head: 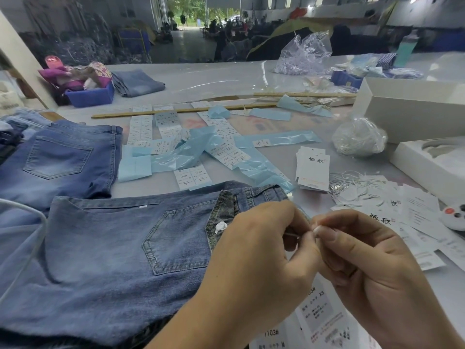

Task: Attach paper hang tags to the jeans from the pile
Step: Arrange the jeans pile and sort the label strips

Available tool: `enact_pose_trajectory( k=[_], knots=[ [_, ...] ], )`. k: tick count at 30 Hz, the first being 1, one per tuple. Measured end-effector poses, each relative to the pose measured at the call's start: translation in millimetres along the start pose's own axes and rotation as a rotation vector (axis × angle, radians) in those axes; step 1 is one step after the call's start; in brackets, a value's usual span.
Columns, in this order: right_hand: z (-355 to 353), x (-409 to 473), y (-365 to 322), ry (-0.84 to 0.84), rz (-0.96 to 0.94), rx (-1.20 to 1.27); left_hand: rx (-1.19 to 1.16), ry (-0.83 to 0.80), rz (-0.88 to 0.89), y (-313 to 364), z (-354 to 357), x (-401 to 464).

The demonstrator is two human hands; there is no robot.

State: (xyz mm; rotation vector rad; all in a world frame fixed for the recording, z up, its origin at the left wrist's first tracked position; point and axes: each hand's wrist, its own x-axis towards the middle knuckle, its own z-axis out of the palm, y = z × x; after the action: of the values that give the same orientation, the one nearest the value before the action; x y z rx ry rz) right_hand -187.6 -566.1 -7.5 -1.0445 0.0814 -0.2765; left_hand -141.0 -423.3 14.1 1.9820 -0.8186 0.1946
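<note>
The left hand [254, 250] and right hand [357, 260] meet over the near right corner of the jeans [113, 248], which lie flat on the desk [226, 79] with a back pocket up and the waistband running toward the right; both grips are closed in a fingertip pinch on a thin white string [315, 229], the left thumb and forefinger holding one side and the right fingertips nipping the other, so this looks like threading or knotting the tag loop near the waistband, though the exact attachment point is hidden behind the left hand; a small white tab [221, 226] sits on the folded dark denim just left of the left hand; a stack of tags [313, 170] stands beyond the hands and more tags [412, 212] are fanned just right of them, with loose strings [352, 187] between the two; a second pair of jeans [60, 157] lies further left, and size labels [192, 176] and blue backing strips [176, 157] are scattered across the middle; the likely trouble from here is the string slipping out of so fine a pinch, or the loop closing without catching the denim, since the fingers cover the work; a sleeve or wrist could also drag the printed sheets [319, 313] under the hands off the near edge.
</note>
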Motion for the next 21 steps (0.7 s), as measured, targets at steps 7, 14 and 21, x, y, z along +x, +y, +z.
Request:
enact_pose_trajectory(
  k=[7,14,21],
  knots=[
    [0.5,0.9,-1.4,-0.014,-0.016,-0.020,-0.003,-0.038,0.062,-9.4,0.5,3.1],
    [-4.6,5.0,0.0,-0.044,0.007,0.003,-0.098,-0.114,0.111,-22.0,1.5,20.0],
    [-12.9,6.6,3.9,0.004,-0.006,-0.376,-0.025,-0.118,0.113,-39.7,1.1,7.4]
  ],
)
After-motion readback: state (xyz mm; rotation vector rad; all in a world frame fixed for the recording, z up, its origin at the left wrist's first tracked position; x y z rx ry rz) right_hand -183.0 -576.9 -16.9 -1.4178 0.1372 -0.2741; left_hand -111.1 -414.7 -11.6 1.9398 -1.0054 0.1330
